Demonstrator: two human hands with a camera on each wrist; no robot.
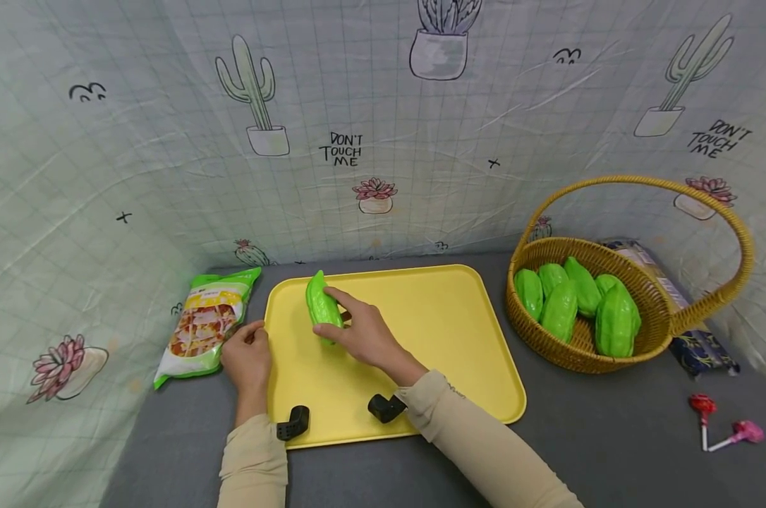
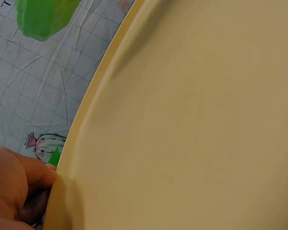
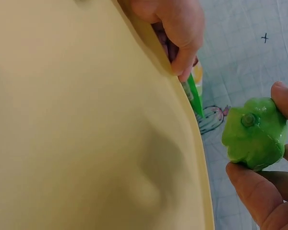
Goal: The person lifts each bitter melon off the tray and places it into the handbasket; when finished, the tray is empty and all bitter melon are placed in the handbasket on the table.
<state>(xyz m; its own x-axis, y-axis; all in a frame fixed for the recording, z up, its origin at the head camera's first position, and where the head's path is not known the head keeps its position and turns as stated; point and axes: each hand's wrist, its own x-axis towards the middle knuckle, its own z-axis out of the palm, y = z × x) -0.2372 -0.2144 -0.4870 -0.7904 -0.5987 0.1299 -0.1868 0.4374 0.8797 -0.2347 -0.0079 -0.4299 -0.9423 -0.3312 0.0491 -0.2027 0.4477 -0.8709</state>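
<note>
Fingers (image 1: 332, 296) and thumb of the right hand (image 1: 364, 337) curl round a bright green, ridged plastic gourd (image 1: 322, 307), pinching it from both sides over the far left part of the flat yellow plastic tray (image 1: 459, 331). In the right wrist view the gourd (image 3: 254, 132) shows its stem end, held between thumb and fingertips just past the tray's edge (image 3: 194, 143). The left hand (image 1: 248, 356) grips the tray's left rim, thumb on top and fingers curled beneath; the left wrist view shows that thumb (image 2: 19, 179) pressed against the rim (image 2: 81, 124).

Just left of the tray lies a green and white snack bag (image 1: 205, 324) on the grey table (image 1: 611, 437). To the right of the tray stands a woven wicker basket (image 1: 675, 310) with a tall hoop handle, holding several more green gourds (image 1: 580, 303). Behind the basket lies a dark patterned packet (image 1: 700, 349). Two pink and red lollipops (image 1: 726, 423) lie near the table's right front.
</note>
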